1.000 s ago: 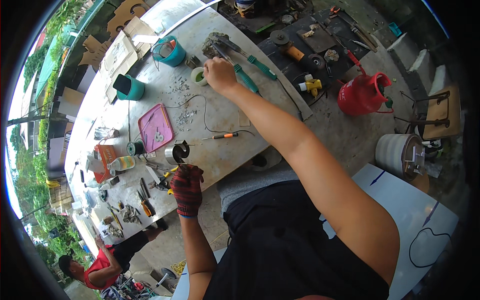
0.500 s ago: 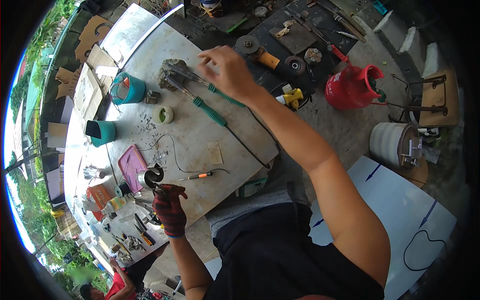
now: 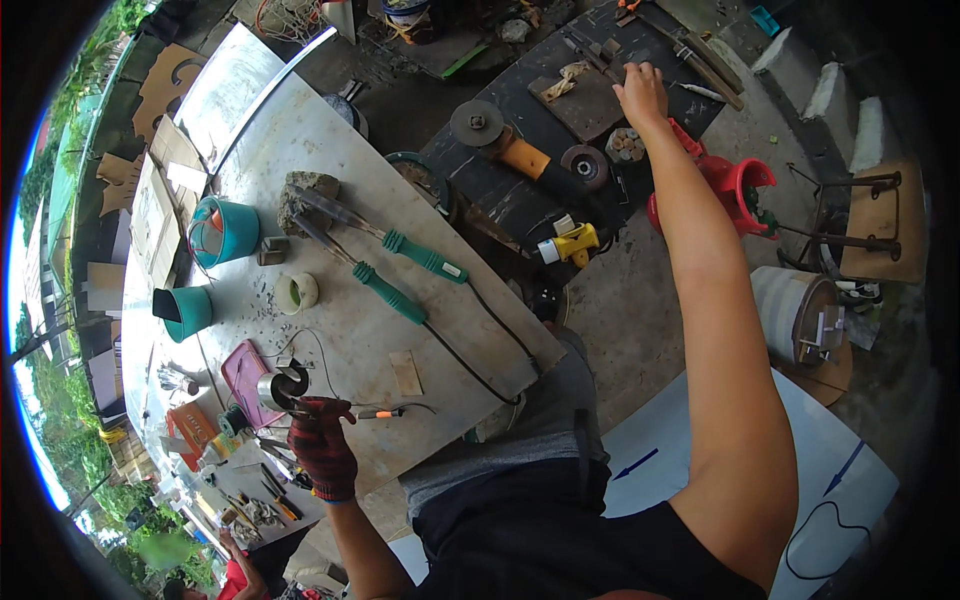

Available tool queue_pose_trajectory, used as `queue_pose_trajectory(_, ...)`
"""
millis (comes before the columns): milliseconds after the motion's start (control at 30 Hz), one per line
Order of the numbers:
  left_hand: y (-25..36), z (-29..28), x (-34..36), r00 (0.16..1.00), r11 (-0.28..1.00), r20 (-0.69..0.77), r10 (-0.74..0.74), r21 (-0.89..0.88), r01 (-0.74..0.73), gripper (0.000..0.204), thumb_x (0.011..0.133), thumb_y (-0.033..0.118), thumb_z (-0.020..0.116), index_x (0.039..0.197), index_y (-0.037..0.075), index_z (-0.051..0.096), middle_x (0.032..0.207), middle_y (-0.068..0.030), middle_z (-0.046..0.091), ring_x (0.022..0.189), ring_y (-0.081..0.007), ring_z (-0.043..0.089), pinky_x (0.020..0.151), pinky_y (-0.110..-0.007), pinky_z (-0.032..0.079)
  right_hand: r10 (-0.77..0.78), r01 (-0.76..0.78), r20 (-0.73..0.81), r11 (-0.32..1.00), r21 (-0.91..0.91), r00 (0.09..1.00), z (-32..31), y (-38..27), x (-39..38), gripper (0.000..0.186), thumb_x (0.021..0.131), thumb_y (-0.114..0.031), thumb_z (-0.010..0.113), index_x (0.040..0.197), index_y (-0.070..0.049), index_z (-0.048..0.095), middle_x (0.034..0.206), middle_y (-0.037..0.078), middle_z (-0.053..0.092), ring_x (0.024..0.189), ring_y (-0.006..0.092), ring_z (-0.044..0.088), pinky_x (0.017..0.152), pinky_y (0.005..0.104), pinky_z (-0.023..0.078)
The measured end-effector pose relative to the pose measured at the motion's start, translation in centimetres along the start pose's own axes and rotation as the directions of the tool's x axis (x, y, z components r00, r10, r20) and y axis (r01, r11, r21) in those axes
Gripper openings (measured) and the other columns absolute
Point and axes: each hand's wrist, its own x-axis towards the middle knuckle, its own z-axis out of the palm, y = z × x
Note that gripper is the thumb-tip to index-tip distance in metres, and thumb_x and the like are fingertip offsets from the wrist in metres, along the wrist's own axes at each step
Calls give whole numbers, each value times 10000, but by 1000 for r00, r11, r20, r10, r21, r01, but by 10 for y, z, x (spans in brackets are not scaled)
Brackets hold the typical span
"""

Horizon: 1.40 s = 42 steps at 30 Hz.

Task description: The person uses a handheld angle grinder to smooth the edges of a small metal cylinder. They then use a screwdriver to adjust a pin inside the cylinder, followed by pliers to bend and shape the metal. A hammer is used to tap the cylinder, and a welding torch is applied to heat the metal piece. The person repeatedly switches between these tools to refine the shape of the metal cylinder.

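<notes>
My left hand (image 3: 323, 455) wears a red and black knitted glove. It is closed at the table's near edge, holding up a curved, hook-shaped shiny metal piece (image 3: 284, 384). A small dark part between the glove and the metal is too small to make out. My right hand (image 3: 641, 94), bare, is stretched far out over the dark bench. Its fingers are bent down at the end of a slim metal rod-like tool (image 3: 592, 58), hiding what they hold. Two soldering irons (image 3: 388, 292) with green handles rest their tips on a rough grey block (image 3: 308, 190).
An angle grinder (image 3: 515, 150), a grinding disc (image 3: 584, 166) and a yellow tool (image 3: 572, 244) lie on the dark bench. Beyond my right forearm stands a red gas cylinder (image 3: 738, 190). Teal buckets (image 3: 228, 232) and a pink tray (image 3: 243, 378) are on the metal table. Another person (image 3: 238, 572) works at lower left.
My right hand has moved from above the soldering irons to the far right, over the dark bench. The left hand still holds the curved metal piece. The view has shifted to the right.
</notes>
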Motion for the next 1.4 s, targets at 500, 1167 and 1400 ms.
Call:
queue_pose_trajectory(500, 6, 7, -1, 998, 996, -9, -64, -69, 63, 233, 1035, 180, 605, 885, 11, 665, 779, -83, 674, 694, -170, 645, 646, -326, 492, 47, -46, -5, 997, 56, 999, 43, 3, 14, 349, 931, -123, 722, 1258, -51, 622, 1209, 204, 614, 1114, 420, 654, 936, 485, 556)
queue_pose_trajectory(1167, 1, -59, -76, 984, 989, -105, 144, -31, -148, 274, 1051, 222, 603, 869, 24, 657, 795, -83, 721, 717, -169, 681, 689, -317, 532, -356, -38, 83, 132, 991, 931, -282, -187, -340, 309, 1019, -37, 553, 1303, 10, 442, 1079, 115, 675, 811, 108, 653, 719, 259, 553)
queue_pose_trajectory(1400, -13, -95, -136, 982, 993, -149, 120, 8, -120, 221, 1023, 204, 654, 885, 31, 670, 773, -63, 714, 720, -139, 670, 684, -305, 530, -564, 85, 44, 201, 976, 825, -340, -231, -497, 363, 977, -42, 633, 1300, 0, 473, 924, 106, 688, 771, 159, 695, 719, 304, 563)
